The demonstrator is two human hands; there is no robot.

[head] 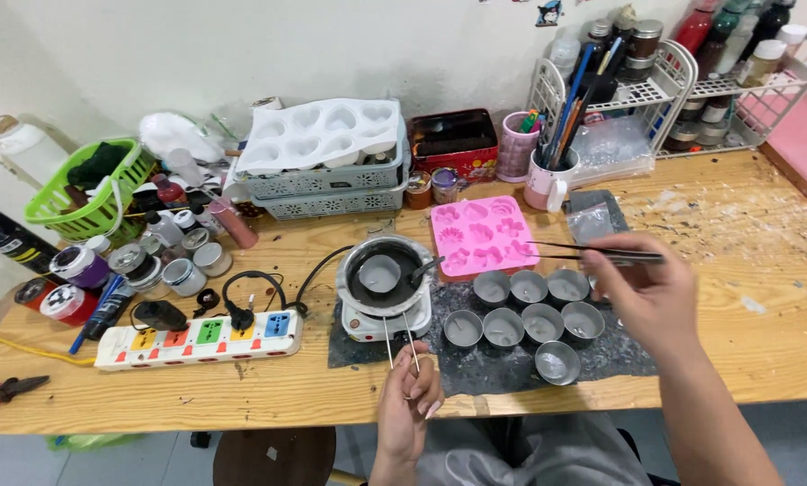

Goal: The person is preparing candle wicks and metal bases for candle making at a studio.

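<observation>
**Two hands, two sets of thin tools over a candle bench**

What the small tins (529,315) hold is hard to read: their insides look pale grey and flat, and the nearest one glints too much to judge. The person's lap hides the table's near edge, and the wire rack (745,81) is cut off at the top of the picture. The small cup (381,273) sitting in the dark pot (383,270) on the white hot plate (385,319) shows a grey surface.

The left hand (410,405) is closed in a pinch on two thin sticks (401,346), whose far ends reach up to the hot plate's front. The right hand (651,292) pinches long dark tweezers (592,252), held level, tips pointing left over the lower right corner of the pink mould (482,236). The tins lie between the two hands, just below the tweezers, on a dark mat (502,364). A power strip (201,337) lies well left of the left hand
</observation>
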